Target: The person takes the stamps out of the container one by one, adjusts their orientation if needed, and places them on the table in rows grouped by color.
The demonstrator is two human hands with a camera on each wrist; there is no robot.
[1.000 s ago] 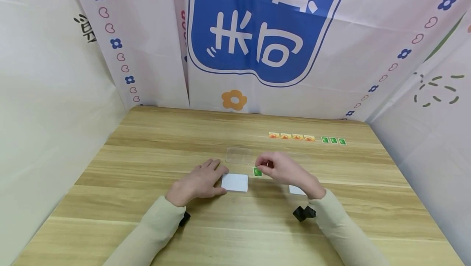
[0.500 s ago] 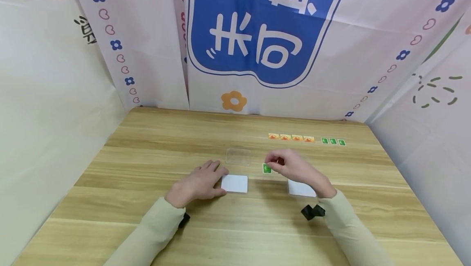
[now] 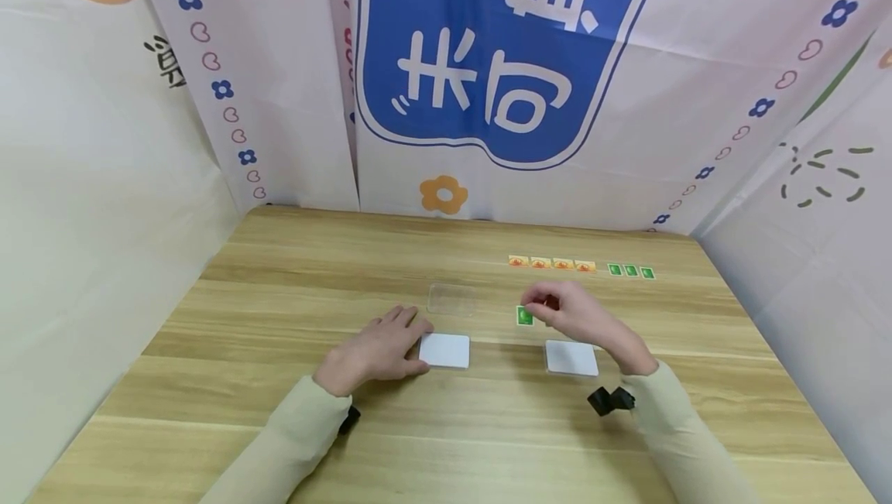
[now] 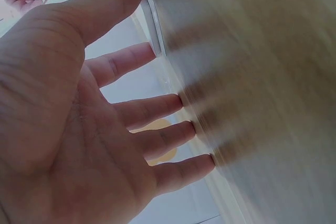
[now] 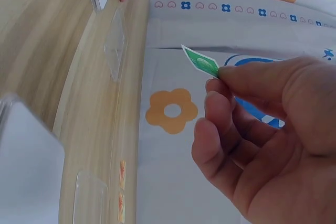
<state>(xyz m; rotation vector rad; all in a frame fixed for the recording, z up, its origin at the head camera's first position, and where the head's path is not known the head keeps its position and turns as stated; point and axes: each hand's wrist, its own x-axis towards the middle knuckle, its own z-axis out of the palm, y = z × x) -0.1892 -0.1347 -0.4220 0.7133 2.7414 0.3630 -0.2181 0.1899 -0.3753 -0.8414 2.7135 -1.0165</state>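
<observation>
My right hand [image 3: 581,316] pinches a small green card with a white border [image 3: 525,316] between thumb and fingers, above the table. In the right wrist view the green card [image 5: 201,62] sticks out past the thumb tip, tilted. My left hand [image 3: 376,347] rests on the table with fingers spread, thumb and index at the left side of a stack of white cards [image 3: 444,351]. The left wrist view shows those fingertips [image 4: 206,165] down on the wood. A second white stack [image 3: 571,358] lies below my right hand.
A clear plastic lid [image 3: 451,300] lies behind the left stack, and another clear lid [image 5: 89,198] shows in the right wrist view. Farther back are a row of several orange cards [image 3: 551,264] and three green cards [image 3: 630,271]. A printed curtain [image 3: 390,171] closes off the table's far edge.
My right hand has moved right with the green card, from near the left stack towards the right one, uncovering the right white stack. My left hand has stayed in place.
</observation>
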